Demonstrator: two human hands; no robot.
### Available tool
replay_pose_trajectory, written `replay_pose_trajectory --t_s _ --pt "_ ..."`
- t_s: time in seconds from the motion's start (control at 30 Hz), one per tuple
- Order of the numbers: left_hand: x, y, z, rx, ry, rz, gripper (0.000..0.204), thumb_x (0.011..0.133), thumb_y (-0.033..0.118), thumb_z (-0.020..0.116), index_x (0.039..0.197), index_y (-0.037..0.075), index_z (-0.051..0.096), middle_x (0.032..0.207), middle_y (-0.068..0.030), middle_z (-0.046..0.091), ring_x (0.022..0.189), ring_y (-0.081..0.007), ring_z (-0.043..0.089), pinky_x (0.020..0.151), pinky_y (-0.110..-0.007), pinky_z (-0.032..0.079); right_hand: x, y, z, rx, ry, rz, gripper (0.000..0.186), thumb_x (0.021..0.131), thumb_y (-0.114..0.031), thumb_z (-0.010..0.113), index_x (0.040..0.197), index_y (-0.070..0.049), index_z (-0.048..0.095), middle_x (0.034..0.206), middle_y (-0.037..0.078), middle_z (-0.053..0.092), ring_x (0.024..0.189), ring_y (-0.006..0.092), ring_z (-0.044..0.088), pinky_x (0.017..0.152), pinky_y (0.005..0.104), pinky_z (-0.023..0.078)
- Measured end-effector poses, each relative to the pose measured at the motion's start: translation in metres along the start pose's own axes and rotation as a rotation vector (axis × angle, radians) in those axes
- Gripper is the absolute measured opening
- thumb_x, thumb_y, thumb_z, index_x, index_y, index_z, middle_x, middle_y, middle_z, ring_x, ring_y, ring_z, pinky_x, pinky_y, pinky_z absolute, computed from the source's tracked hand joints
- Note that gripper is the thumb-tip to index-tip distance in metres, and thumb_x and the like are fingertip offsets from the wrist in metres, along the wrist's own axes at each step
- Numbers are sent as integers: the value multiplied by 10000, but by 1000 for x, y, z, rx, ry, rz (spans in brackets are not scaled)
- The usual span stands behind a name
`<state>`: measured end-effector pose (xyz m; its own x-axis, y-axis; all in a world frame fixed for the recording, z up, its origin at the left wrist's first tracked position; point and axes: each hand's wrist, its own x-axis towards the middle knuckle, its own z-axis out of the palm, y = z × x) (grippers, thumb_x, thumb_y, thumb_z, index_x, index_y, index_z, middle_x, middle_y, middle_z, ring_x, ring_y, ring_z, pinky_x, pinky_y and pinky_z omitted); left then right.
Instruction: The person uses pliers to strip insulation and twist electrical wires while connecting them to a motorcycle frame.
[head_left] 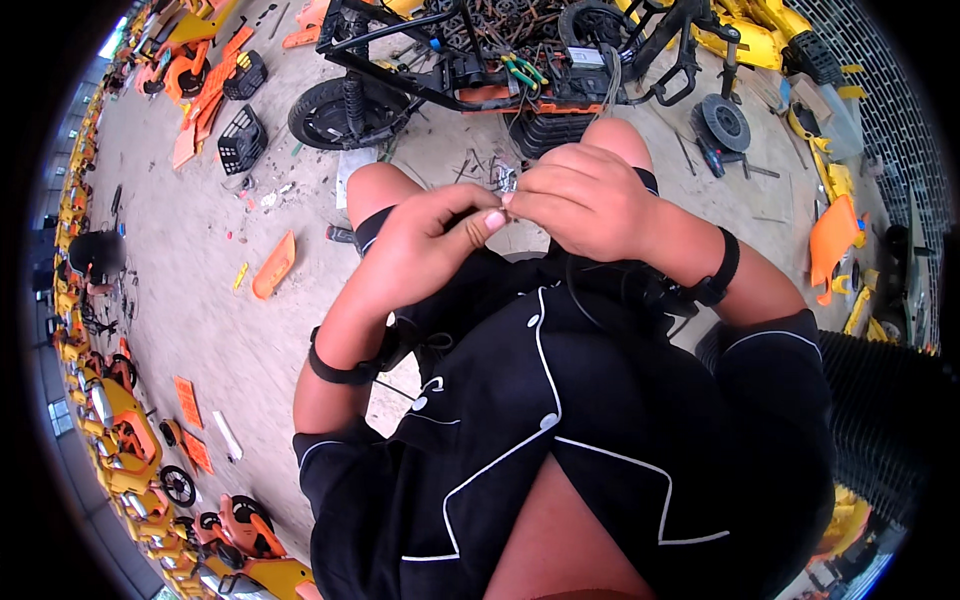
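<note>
My left hand (425,240) and my right hand (590,200) meet in front of my knees. The fingertips of both are pinched close together. Whatever sits between them is too small and too covered to name. A small shiny silvery bit (506,179) shows just beyond the fingertips; I cannot tell whether it is held or lies on the floor behind. Past my hands stands a stripped black scooter frame (440,100) with a rear wheel (345,115). Pliers with green and yellow handles (524,72) rest on the frame.
A heap of rusty metal parts (500,25) fills the frame. Black crates (243,140) and an orange panel (274,265) lie to the left. At the right are a wheel hub (725,123) and an orange fairing (833,240). Yellow scooters (130,440) line the left side.
</note>
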<state>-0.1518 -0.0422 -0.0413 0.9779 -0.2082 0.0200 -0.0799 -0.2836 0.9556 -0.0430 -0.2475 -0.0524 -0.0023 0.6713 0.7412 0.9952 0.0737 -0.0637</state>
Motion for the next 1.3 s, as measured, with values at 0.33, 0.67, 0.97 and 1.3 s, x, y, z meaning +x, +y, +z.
replay_pose_trajectory --t_s 0.33,0.67,0.97,1.3 --pt "-3 11 1 107 279 184 126 860 98 751 926 17 680 827 -25 635 720 -98 556 634 -239 434 11 1 -14 -163 79 -163 256 730 -110 694 975 -36 693 884 51 648 772 209 640 626 296 500" --pt "-9 16 1 140 330 273 115 817 52 763 902 18 693 842 -52 664 753 -152 605 660 -262 466 11 -4 -3 -70 175 -73 305 673 -73 717 975 -36 696 879 59 638 739 222 617 605 317 486" --pt "-14 -5 3 214 519 464 130 754 -17 761 820 55 674 821 -46 670 761 -184 609 681 -283 433 21 -28 19 313 230 324 121 797 -73 753 863 -36 659 804 85 622 713 263 595 616 336 475" --pt "-24 -11 2 288 521 555 147 818 -58 707 889 -10 588 896 -98 627 813 -199 606 717 -306 478 31 -47 19 448 187 524 125 811 -90 760 870 -47 659 811 70 643 725 254 598 663 341 478"
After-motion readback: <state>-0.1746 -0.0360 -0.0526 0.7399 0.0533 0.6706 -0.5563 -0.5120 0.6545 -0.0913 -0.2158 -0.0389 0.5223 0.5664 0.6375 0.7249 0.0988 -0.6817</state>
